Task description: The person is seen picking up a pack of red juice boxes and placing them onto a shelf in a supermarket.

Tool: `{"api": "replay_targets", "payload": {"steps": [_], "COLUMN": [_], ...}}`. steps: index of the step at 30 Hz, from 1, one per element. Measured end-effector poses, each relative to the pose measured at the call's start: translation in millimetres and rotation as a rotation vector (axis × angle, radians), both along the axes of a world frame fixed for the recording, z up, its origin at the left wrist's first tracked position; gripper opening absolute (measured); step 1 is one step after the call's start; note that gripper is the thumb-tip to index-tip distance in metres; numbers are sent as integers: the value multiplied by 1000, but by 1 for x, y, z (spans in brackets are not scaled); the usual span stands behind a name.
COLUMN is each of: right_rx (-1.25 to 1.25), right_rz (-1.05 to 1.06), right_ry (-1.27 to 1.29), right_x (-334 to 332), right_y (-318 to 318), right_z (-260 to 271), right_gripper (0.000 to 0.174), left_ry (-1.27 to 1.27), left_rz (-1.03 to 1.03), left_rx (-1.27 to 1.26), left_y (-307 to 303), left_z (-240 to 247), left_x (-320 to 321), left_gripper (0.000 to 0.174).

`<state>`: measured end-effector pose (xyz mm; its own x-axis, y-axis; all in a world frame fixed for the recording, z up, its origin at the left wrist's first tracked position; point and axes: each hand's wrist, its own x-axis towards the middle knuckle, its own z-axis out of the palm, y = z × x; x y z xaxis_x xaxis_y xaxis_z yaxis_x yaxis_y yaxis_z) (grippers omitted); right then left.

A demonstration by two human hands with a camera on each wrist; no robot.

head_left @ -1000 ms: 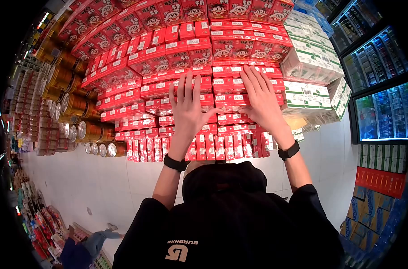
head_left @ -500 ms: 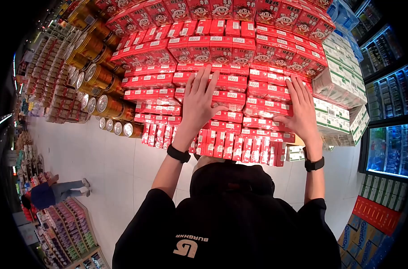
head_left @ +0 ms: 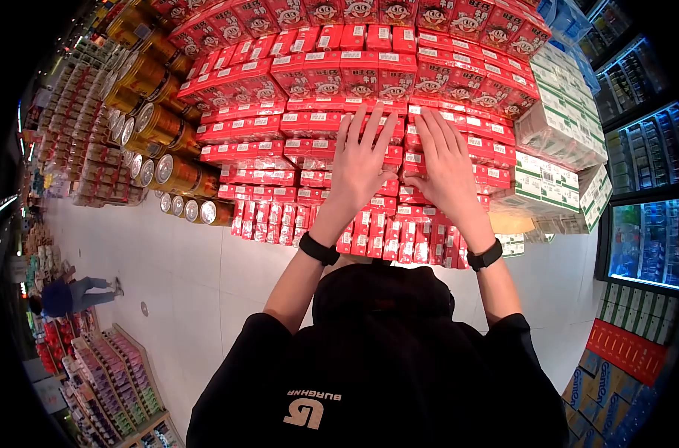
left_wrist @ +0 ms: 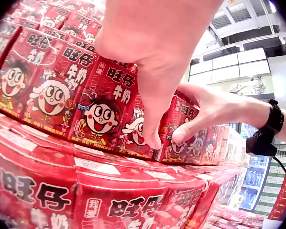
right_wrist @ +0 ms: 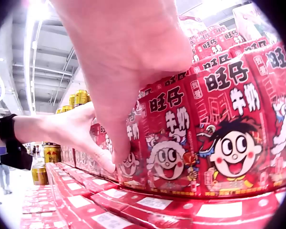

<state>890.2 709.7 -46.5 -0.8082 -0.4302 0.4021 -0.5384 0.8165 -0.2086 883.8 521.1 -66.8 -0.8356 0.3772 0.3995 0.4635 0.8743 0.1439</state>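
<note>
Red milk cartons (head_left: 317, 153) are stacked in stepped rows in the head view. My left hand (head_left: 360, 166) lies on top of one row, fingers spread and straight, thumb toward the other hand. Beside it my right hand (head_left: 445, 170) rests the same way, thumb pointing inward. In the left wrist view the left thumb (left_wrist: 152, 129) touches the front of a carton (left_wrist: 102, 112), close to the right thumb (left_wrist: 183, 133). The right wrist view shows the right thumb (right_wrist: 120, 143) against the carton fronts (right_wrist: 167, 157). Fingertips are hidden there behind the cartons.
Gold cans (head_left: 168, 131) stand left of the red stack, white-green cartons (head_left: 549, 183) right of it. Lit fridges (head_left: 647, 239) line the right side. Pale floor (head_left: 197, 284) lies behind me; a person (head_left: 70, 295) is at far left.
Both hands have come closer together over the red cartons since half a second ago, the right one moving left and the left one slightly right. The distant person has shifted left.
</note>
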Motion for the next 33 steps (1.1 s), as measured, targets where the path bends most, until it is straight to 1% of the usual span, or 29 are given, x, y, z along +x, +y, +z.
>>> {"api": "replay_targets", "payload": {"steps": [11, 14, 17, 21, 25, 29, 33], "right_rx": [-56, -50, -40, -36, -31, -17, -12], "right_rz": [14, 22, 23, 12, -10, -27, -54], "right_ry": [17, 18, 12, 7, -1, 24, 28], "right_x": [-1, -2, -2, -1, 0, -1, -1], "right_y": [-2, 0, 2, 2, -2, -5, -6], "right_z": [-3, -2, -1, -2, -1, -3, -7], "right_gripper": [106, 105, 104, 103, 102, 105, 106], "left_ry": [-1, 22, -10, 10, 45, 45, 65], "left_rz": [-12, -108, -79, 127, 268, 268, 205], "left_rx": [28, 44, 100, 64, -4, -36, 7], "left_y": [-2, -18, -52, -126, -188, -222, -241], "left_z": [3, 4, 14, 14, 10, 15, 13], "left_x": [2, 1, 13, 27, 38, 36, 17], "left_gripper": [107, 106, 105, 104, 105, 103, 104]}}
